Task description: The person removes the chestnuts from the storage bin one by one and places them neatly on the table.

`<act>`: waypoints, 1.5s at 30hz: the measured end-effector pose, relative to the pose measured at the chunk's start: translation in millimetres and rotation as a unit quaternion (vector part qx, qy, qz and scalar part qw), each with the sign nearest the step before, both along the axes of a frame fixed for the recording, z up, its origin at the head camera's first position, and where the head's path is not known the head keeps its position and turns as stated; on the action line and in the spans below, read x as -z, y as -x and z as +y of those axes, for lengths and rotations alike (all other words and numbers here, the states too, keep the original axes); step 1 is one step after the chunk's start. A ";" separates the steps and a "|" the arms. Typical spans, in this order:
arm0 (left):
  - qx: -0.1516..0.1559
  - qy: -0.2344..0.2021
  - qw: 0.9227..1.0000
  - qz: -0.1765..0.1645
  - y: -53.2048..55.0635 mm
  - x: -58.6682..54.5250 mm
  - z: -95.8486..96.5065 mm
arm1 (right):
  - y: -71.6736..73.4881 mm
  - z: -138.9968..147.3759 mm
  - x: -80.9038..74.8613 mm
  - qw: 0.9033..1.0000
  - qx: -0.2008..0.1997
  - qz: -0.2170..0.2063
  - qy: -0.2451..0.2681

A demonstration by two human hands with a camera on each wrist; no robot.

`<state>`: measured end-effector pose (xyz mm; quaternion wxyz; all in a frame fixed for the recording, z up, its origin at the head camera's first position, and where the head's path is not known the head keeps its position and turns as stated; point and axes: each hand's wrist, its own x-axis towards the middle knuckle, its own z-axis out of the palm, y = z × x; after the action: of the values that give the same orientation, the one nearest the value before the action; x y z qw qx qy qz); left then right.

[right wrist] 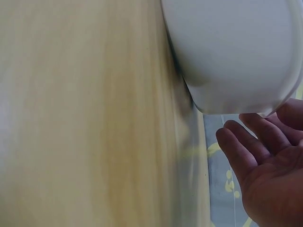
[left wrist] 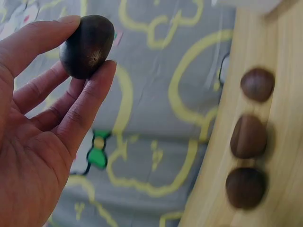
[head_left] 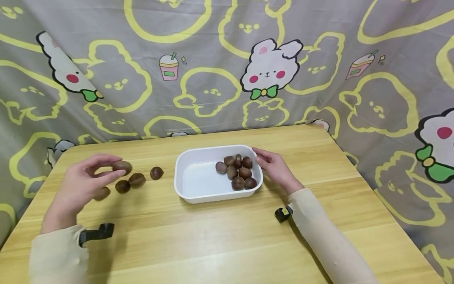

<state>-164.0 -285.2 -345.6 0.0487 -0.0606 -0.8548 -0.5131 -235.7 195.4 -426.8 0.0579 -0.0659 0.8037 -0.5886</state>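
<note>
My left hand [head_left: 76, 185] pinches a brown chestnut [left wrist: 87, 46] between thumb and fingertips, holding it above the table at the left. Below and beside that hand, several loose chestnuts lie on the wood, among them one [head_left: 156, 172] nearest the tray and another [head_left: 136, 180] closer to the hand. A white plastic tray [head_left: 198, 199] stands mid-table, with several chestnuts [head_left: 244, 172] gathered in its right half. At the tray's right end, my right hand [head_left: 276, 169] holds the rim with thumb and fingertips; its other fingers [right wrist: 236, 149] extend near the tray's outer wall.
The light wooden table [head_left: 213, 244] ends at a patterned grey curtain [head_left: 209, 94] behind and on both sides. A black wrist camera [head_left: 105, 231] sticks out from the left sleeve, and another [head_left: 282, 214] from the right sleeve.
</note>
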 end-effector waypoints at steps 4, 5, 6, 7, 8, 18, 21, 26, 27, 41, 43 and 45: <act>-0.028 0.008 1.000 0.007 -8.7 1.5 -22.1 | 1.7 -0.5 -0.8 1.000 -0.003 0.008 -0.008; -0.035 0.016 0.999 0.009 -10.6 2.1 -26.1 | 2.1 -0.6 -0.7 1.000 -0.001 0.007 -0.010; -0.042 0.024 0.999 0.008 -12.3 3.0 -29.8 | 2.6 -0.6 -0.7 1.000 -0.003 0.006 -0.011; -0.049 0.034 0.998 0.008 -14.0 4.1 -33.2 | 2.7 -0.7 -0.4 1.000 -0.004 0.005 -0.009; -0.056 0.042 0.998 0.007 -15.5 5.4 -36.5 | 2.8 -0.7 -0.2 1.000 -0.004 0.004 -0.009; -0.076 0.042 0.996 -0.021 -23.1 25.1 -76.1 | -0.7 -0.8 0.9 1.000 0.002 0.003 -0.010; -0.074 0.039 0.996 -0.038 -25.7 31.6 -88.9 | -2.3 -1.3 1.7 1.000 -0.001 0.003 -0.015; -0.091 0.095 0.986 -0.099 -27.5 45.3 -106.4 | -4.6 -0.4 0.5 1.000 -0.001 0.004 -0.031; -0.094 0.106 0.984 -0.106 -27.4 48.3 -109.9 | -4.6 -0.1 0.0 0.999 -0.001 0.004 -0.032; -0.079 0.182 0.965 -0.170 -21.3 73.5 -137.0 | -2.9 -1.5 -1.9 0.999 -0.005 0.003 -0.035; -0.076 0.201 0.961 -0.174 -20.0 73.7 -136.3 | -2.7 -1.6 -1.9 0.999 -0.003 0.002 -0.036; -0.072 0.217 0.958 -0.174 -18.2 72.8 -135.8 | -2.5 -1.5 -2.6 1.000 -0.003 0.001 -0.030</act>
<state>-145.8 -421.0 -418.4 -0.0781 0.0820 -0.9430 -0.3130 -233.2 193.9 -424.3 0.0607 -0.0675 0.8210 -0.5637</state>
